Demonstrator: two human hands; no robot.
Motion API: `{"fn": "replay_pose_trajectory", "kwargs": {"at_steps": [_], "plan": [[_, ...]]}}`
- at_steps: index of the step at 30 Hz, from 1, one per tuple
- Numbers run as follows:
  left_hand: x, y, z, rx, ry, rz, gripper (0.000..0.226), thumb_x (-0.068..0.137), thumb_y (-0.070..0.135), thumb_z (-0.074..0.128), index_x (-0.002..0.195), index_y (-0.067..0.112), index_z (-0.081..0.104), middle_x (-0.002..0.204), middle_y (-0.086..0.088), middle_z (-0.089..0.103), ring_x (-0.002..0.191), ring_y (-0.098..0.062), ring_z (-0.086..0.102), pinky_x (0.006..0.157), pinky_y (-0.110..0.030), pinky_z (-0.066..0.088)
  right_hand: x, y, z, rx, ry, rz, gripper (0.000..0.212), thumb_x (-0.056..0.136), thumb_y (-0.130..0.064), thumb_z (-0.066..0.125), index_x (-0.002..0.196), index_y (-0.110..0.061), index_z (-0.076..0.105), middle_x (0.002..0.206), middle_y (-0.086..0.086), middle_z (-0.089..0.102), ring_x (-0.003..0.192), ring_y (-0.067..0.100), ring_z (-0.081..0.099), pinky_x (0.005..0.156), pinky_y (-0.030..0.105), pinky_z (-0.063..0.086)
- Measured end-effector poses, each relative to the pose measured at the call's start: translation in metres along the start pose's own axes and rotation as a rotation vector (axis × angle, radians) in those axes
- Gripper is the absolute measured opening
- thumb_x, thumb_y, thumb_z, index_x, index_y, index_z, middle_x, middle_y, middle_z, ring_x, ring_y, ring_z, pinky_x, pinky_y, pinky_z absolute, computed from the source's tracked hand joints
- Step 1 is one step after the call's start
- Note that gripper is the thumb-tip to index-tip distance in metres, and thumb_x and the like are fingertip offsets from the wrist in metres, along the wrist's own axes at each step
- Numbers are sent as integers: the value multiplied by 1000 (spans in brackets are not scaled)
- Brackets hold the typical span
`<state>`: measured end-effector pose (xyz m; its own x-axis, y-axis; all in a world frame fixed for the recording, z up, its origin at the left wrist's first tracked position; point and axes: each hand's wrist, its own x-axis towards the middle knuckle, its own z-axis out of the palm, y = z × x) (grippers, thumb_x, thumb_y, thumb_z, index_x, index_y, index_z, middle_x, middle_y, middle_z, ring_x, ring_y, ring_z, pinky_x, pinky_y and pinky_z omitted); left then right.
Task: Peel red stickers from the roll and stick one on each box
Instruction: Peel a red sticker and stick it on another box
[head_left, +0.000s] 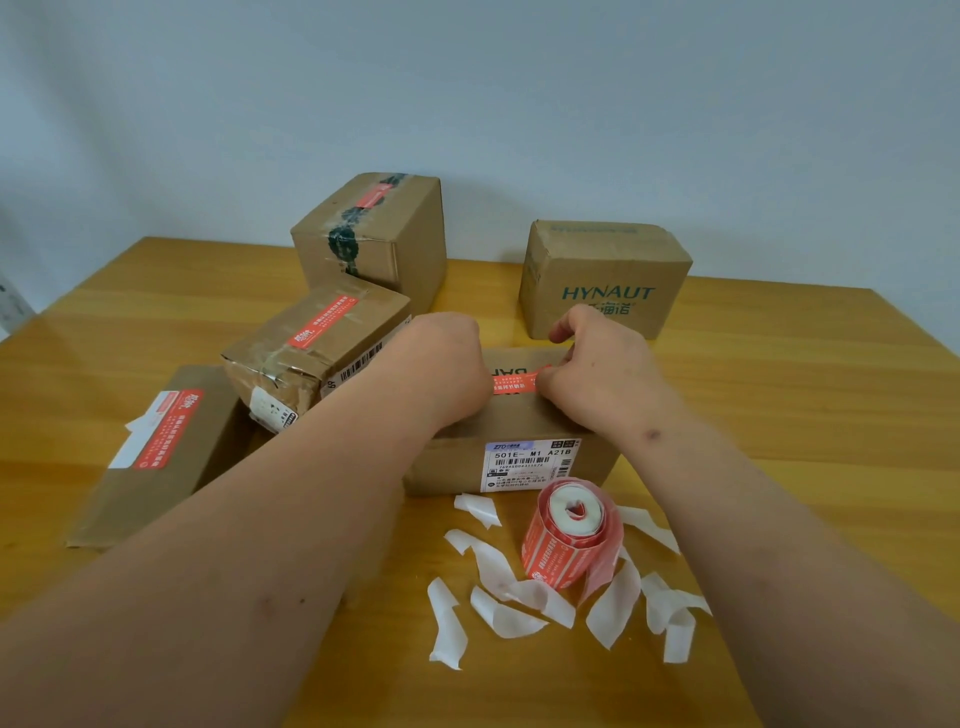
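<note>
Head view: your left hand (447, 374) and right hand (597, 374) both press a red sticker (514, 383) flat onto the box (519, 421) under them, fingers curled, right fingertips pinching its end. Just nearer than your right hand, the sticker roll (569, 530) stands on the worktop (779, 415) among white backing scraps (498, 613).

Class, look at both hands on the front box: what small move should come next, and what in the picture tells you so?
Probably smooth the red sticker flat along the front box top. Both the left hand and right hand are on it, apparently pressing its ends. Then the HYNAUT box seems next: no red sticker shows on it.
</note>
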<state>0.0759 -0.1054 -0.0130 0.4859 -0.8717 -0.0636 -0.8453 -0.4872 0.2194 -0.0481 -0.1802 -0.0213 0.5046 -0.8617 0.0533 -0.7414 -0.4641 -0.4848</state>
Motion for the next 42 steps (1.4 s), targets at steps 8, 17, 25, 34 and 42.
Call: {"fn": "replay_pose_trajectory", "kwargs": {"at_steps": [8, 17, 25, 34, 42], "plan": [[-4, -4, 1, -55, 34, 36, 13, 92, 18, 55, 103, 19, 61, 101, -2, 64, 90, -20, 59, 77, -33, 55, -1, 1, -4, -88, 28, 23, 38, 78, -30, 63, 114, -24, 52, 93, -1, 48, 87, 20, 47, 71, 30, 42], [-9, -16, 14, -194, 271, 16, 38, 93, 37, 54, 130, 28, 50, 108, 1, 59, 88, -17, 58, 68, -33, 51, 6, 11, 8, 91, 63, 108, 48, 84, -37, 50, 130, -23, 47, 130, 6, 40, 121, 31, 42, 101, 42, 39], [2, -18, 14, -206, 167, -70, 29, 90, 37, 59, 115, 25, 50, 105, 1, 58, 89, -21, 56, 73, -37, 53, 11, 14, 14, 86, 51, 107, 34, 89, -29, 50, 122, -23, 54, 125, 6, 39, 115, 32, 48, 97, 40, 44], [-8, -25, 19, -282, 171, -59, 52, 81, 50, 68, 124, 29, 48, 116, 3, 52, 92, -18, 56, 69, -33, 48, -2, 16, 17, 127, 12, 49, 70, 69, -59, 67, 128, -26, 49, 123, -2, 37, 116, 22, 46, 96, 38, 43], [-9, -24, 20, -309, 193, -84, 47, 81, 46, 68, 122, 28, 50, 111, 2, 56, 92, -20, 60, 73, -36, 53, -2, 13, 19, 112, 31, 71, 62, 70, -57, 65, 122, -27, 48, 120, -3, 38, 108, 23, 49, 92, 41, 45]]}}
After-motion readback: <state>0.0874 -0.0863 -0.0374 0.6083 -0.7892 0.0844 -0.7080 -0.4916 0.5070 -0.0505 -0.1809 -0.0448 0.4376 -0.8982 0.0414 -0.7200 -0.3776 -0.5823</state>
